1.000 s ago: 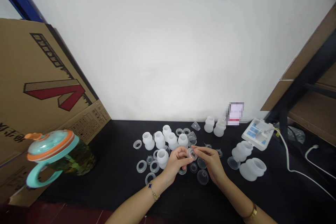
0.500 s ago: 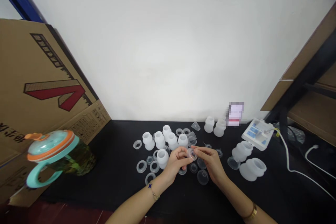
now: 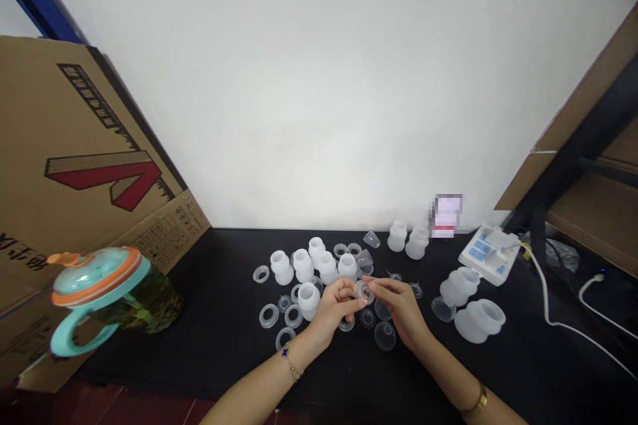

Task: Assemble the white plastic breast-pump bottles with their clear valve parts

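Observation:
Between both hands is a translucent bottle collar ring (image 3: 364, 291), with what looks like a clear nipple in its opening. The fingers of my left hand (image 3: 337, 303) are closed on its left side. My right hand (image 3: 399, 302) pinches its upper right rim with thumb and forefinger. Several open white bottles (image 3: 309, 300) stand to the left of my hands. Loose collar rings (image 3: 268, 316) lie around those bottles. Clear nipples (image 3: 385, 336) are on the black table under and beside my right hand. A clear cup-shaped cap (image 3: 365, 263) lies just behind the held ring.
At the right, two larger bottles (image 3: 480, 321) lie tilted near a white power strip (image 3: 488, 254) with a cable. Two more bottles (image 3: 397, 236) are by the wall. A teal-lidded jug (image 3: 119, 299) stands left, before a cardboard box (image 3: 100, 146). The black table (image 3: 214, 332) has a front edge.
Almost nothing differs. Both hands stay in place on the collar ring, which appears turned very slightly.

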